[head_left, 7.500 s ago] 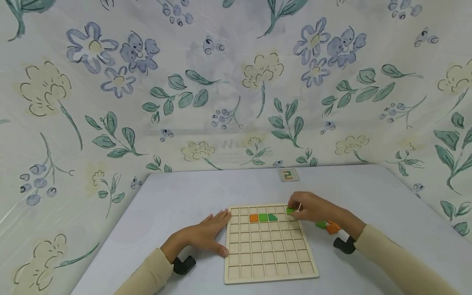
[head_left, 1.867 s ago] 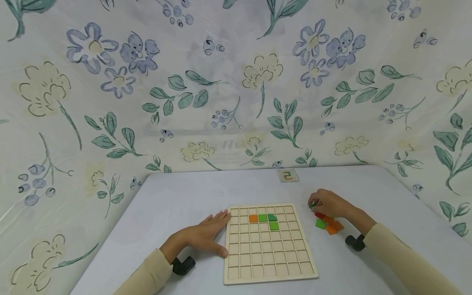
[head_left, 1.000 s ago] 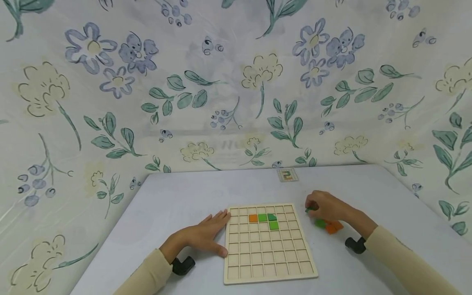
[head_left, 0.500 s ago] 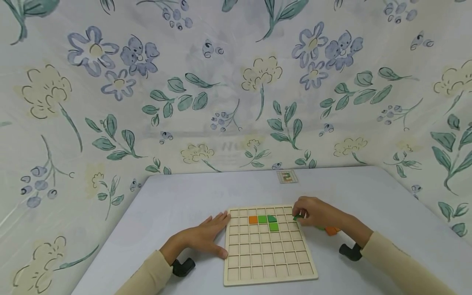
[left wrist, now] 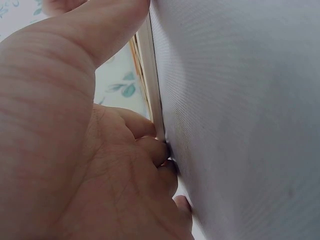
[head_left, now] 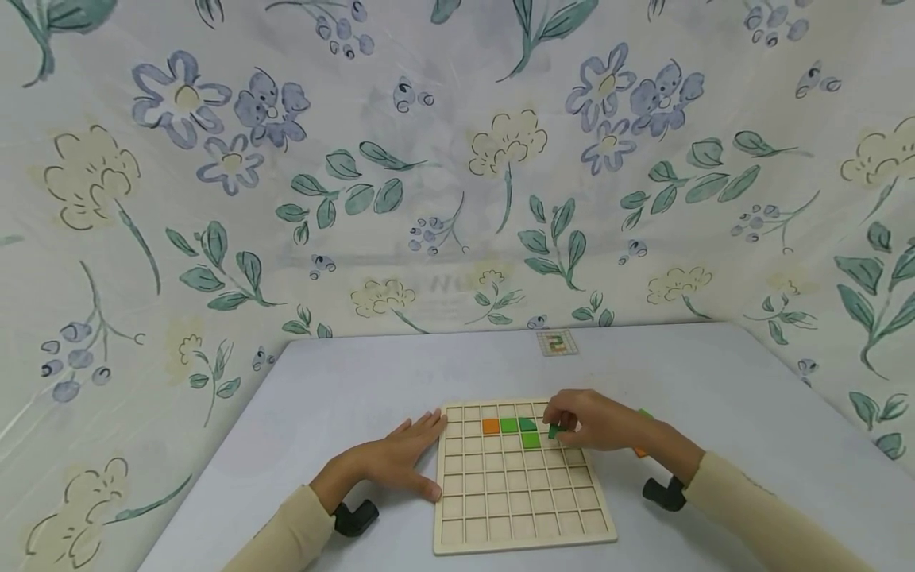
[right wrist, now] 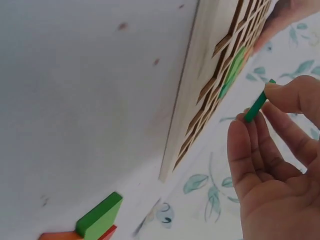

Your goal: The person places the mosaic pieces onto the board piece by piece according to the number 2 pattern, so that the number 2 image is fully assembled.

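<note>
Right hand: one, its thumb and fingertips clamping a dark green tile (right wrist: 258, 104); this right hand (head_left: 589, 419) is hovering over the board's right side, and the tile is tilting, clear of the wood.
Left hand: one, with the thumb spreading apart from the fingers; this left hand (head_left: 396, 461) is resting beside the board, touching its left edge.
Grid board: one wooden grid board (head_left: 522, 502), lying flat between the hands.
Tiles on it: four. An orange square (head_left: 491, 427), a light green square (head_left: 508, 426) and a round-cornered dark green piece (head_left: 526, 424) are sitting side by side in one row; a second light green square (head_left: 530, 440) is sitting directly below the dark green piece.
Loose tiles: at least three, lying right of the board: a green block (right wrist: 100, 217), an orange one (right wrist: 60, 236) and a red one (right wrist: 109, 234); the right forearm is partly hiding the pile.
Pattern card: one small gridded card (head_left: 557, 342), lying near the far edge.
Sleeves: two, both cream.
Surface: a white table (head_left: 372, 373) is supporting everything.
Room: a floral backdrop (head_left: 429, 183) is rising behind and around the table.
</note>
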Motion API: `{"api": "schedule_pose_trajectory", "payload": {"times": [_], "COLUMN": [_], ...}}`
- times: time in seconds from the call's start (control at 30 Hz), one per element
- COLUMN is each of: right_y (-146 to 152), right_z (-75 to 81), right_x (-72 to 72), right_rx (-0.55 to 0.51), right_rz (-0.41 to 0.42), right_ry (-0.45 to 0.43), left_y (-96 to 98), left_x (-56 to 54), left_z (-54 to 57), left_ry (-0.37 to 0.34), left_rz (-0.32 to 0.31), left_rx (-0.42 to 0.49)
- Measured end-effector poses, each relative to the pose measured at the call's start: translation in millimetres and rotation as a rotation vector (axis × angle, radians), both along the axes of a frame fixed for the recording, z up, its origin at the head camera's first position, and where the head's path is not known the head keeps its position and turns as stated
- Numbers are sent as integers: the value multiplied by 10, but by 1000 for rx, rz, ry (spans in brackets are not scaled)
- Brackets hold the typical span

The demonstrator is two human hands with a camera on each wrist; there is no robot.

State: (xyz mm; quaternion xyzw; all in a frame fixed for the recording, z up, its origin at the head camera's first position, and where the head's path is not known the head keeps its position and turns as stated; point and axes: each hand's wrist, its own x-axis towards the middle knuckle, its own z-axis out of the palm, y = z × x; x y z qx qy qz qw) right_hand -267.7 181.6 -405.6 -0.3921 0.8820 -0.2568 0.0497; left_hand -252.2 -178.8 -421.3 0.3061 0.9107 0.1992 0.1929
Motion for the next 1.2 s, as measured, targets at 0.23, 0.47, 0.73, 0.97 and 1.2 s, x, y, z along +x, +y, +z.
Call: {"api": "schedule_pose_trajectory", "payload": {"times": [0.23,0.47,0.73,0.97,1.2], "right_y": [-157,-272,-327,-346,-345], "right_z": [24,-47,-103,-96,-97], "right_x": [41,45,36,57,70], "right_rx": [-5,6,10,29,55], "right_rz": [25,37,95,108,123], "right_ry": [-36,-79,-87,-79,-31], "left_y": [8,12,-5,-5,-7], "left_x": [6,1,3,4,-11], "left_z": [6,-4,-4,-3,-17], "left_ry": [-2,3,6,6,2], "left_rz": [2,-9,-17,-6,-10], "left_rx": [-1,-3,6,-1,-1]}}
